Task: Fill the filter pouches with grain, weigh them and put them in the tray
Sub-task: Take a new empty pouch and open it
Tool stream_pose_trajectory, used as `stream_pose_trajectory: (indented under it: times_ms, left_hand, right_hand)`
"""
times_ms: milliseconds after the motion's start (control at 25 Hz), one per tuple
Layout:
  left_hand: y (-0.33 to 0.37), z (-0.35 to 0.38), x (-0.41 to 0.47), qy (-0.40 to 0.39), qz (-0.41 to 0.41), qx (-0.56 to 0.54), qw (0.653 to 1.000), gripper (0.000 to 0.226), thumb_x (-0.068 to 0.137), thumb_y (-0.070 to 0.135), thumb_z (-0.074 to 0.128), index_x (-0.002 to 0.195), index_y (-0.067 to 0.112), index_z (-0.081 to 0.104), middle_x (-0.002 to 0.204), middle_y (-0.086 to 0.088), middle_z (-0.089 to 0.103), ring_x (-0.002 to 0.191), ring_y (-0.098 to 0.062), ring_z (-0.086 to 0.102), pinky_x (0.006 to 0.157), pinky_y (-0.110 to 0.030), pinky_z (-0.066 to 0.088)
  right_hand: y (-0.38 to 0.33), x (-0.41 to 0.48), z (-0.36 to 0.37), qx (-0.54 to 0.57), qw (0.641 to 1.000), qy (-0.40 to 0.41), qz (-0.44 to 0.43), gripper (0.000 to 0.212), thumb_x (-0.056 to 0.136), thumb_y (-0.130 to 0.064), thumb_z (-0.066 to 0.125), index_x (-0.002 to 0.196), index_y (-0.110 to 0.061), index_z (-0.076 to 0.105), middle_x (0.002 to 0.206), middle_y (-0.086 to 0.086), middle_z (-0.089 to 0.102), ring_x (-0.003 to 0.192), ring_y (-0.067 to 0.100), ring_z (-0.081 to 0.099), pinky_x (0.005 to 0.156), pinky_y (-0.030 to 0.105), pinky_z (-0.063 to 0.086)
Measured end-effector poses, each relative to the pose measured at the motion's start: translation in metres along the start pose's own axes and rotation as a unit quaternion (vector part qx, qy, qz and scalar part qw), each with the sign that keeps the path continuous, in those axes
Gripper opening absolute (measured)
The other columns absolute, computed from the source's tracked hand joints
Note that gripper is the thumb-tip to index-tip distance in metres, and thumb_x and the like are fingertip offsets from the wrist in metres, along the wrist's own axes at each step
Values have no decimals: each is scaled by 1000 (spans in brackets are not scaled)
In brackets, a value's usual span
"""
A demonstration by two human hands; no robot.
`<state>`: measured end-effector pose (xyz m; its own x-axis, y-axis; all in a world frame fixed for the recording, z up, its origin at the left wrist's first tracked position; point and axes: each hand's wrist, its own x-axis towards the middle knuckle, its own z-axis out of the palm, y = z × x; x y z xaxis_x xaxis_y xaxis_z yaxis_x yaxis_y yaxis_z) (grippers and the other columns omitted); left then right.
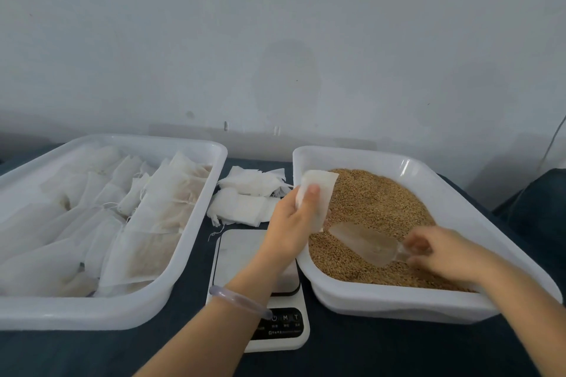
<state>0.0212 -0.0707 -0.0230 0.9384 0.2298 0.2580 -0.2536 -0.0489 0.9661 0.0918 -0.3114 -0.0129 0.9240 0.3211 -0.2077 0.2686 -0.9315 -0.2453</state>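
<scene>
My left hand [292, 217] grips an empty white filter pouch [318, 190] over the left rim of the grain tray [459, 190]. Brown grain [376, 202] fills that tray. My right hand [441, 251] holds the handle of a clear plastic scoop [364, 243], which lies in the grain with its mouth toward the pouch. Between the trays a white digital scale [242, 248] stands with a bare platform, partly hidden by my left forearm. The left tray [196, 248] holds several filled pouches [159, 202].
A loose heap of empty pouches [248, 196] lies on the dark table between the trays, behind the scale. A pale wall rises close behind. A dark object sits at the far right edge [539, 205]. I wear a pale bangle [239, 300] on my left wrist.
</scene>
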Motion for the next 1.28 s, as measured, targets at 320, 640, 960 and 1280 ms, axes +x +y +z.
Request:
stream_pose_trajectory:
  times_ms: [320, 640, 960, 1280]
  left_hand:
    - [37, -58, -11, -113, -17, 9, 993, 59, 82, 74, 29, 109, 36, 66, 111, 12, 69, 109, -3, 61, 96, -28, 47]
    - [63, -123, -15, -116, 12, 367, 923, 31, 72, 52, 74, 96, 35, 66, 81, 21, 64, 78, 3, 59, 65, -9, 43]
    - [41, -107, 0, -176, -6, 582, 794, 38, 82, 18, 61, 52, 18, 38, 52, 6, 38, 48, -9, 34, 40, -13, 31]
    - [28, -109, 0, -163, -14, 614, 772, 36, 78, 15, 62, 50, 23, 40, 52, 6, 41, 51, -8, 38, 45, -20, 26]
  right_hand:
    - [-129, -32, -27, 380, 881, 70, -273, 45, 62, -67, 68, 98, -41, 64, 97, -18, 70, 83, -1, 66, 62, 16, 50]
    - [-190, -8, 13, 240, 925, 82, -283, 13, 85, -24, 67, 78, -15, 61, 73, 3, 69, 65, 12, 66, 66, 35, 57]
    - [-191, 6, 21, 83, 953, 57, -286, 24, 84, -30, 64, 65, -30, 49, 66, -10, 55, 55, 4, 49, 49, 20, 35]
    - [-198, 17, 29, -65, 949, 82, -296, 23, 87, -14, 48, 65, -19, 41, 66, -5, 40, 59, 12, 39, 47, 26, 26]
